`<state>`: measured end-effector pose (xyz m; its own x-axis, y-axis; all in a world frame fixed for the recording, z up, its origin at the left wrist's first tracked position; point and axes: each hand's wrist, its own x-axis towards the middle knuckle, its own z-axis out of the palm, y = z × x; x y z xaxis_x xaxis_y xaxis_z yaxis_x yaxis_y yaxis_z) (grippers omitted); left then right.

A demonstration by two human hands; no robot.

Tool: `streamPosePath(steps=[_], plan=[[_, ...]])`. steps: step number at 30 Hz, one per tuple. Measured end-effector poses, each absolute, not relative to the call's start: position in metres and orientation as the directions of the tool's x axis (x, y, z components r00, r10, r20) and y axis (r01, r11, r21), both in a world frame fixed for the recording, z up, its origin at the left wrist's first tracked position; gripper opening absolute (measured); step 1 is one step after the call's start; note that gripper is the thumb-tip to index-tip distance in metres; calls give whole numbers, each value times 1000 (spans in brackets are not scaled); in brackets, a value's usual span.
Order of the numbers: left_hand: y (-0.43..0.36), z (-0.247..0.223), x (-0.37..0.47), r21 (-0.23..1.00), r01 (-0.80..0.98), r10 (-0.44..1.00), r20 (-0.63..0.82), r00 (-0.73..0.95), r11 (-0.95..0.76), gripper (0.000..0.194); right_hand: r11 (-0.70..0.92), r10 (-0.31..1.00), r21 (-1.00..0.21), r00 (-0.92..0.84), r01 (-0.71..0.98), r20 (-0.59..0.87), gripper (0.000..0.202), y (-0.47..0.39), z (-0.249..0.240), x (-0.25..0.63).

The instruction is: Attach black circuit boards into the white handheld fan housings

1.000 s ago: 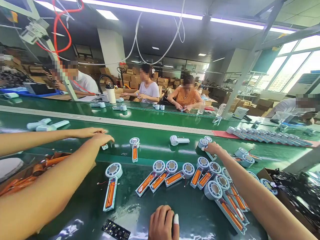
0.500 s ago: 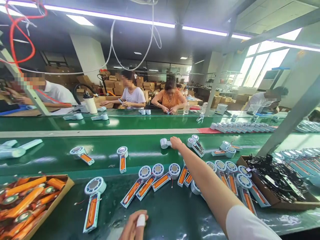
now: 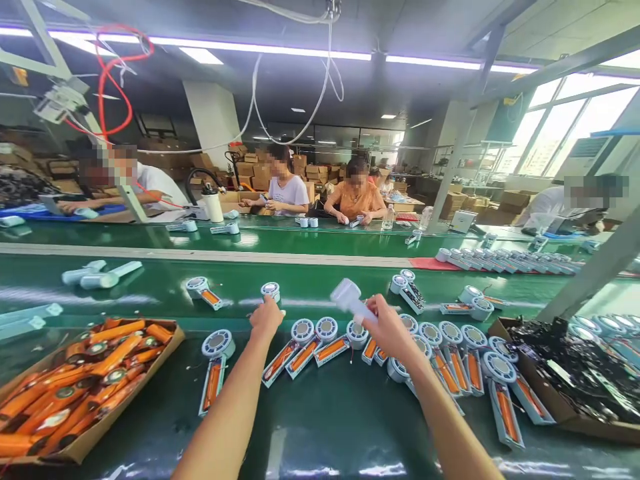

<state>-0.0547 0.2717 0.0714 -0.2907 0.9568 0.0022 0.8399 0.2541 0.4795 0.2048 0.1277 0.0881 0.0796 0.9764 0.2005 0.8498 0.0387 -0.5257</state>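
In the head view, the right hand [image 3: 393, 327] grips a pale unit [image 3: 347, 295] by its handle, its blurred head raised over the green belt [image 3: 305, 277]. To the left, the left hand [image 3: 266, 319] has its fingers curled at a round unit [image 3: 271, 289]; whether they grip it, I cannot tell. Open units [image 3: 327, 328] with orange cells lie near, between a left box [image 3: 155, 360] of orange cells and a right box [image 3: 585, 425] of black parts [image 3: 575, 367]. Co-workers [image 3: 291, 193] sit on the far side.
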Motion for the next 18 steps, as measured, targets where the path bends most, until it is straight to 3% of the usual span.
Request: streamPosePath(steps=[5, 9, 10, 13, 18], plan=[[256, 101, -58, 376, 905, 977, 1, -213, 197, 37, 77, 960, -697, 136, 713, 245, 20, 14, 30, 190], [186, 98, -54, 352, 934, 984, 134, -120, 66, 41, 30, 874, -640, 290, 768, 390, 34, -17, -15, 185], [162, 86, -50, 358, 933, 980, 179, -89, 20, 41, 30, 842, -594, 300, 804, 448, 39, -17, -22, 184], [92, 29, -34, 426, 838, 826, 561, 52, -341, 37, 38, 773, -479, 278, 877, 571, 51, -15, -31, 179], [39, -65, -12, 368, 702, 725, 615, 308, -610, 33, 141, 821, -535, 204, 833, 534, 66, -26, -14, 171]])
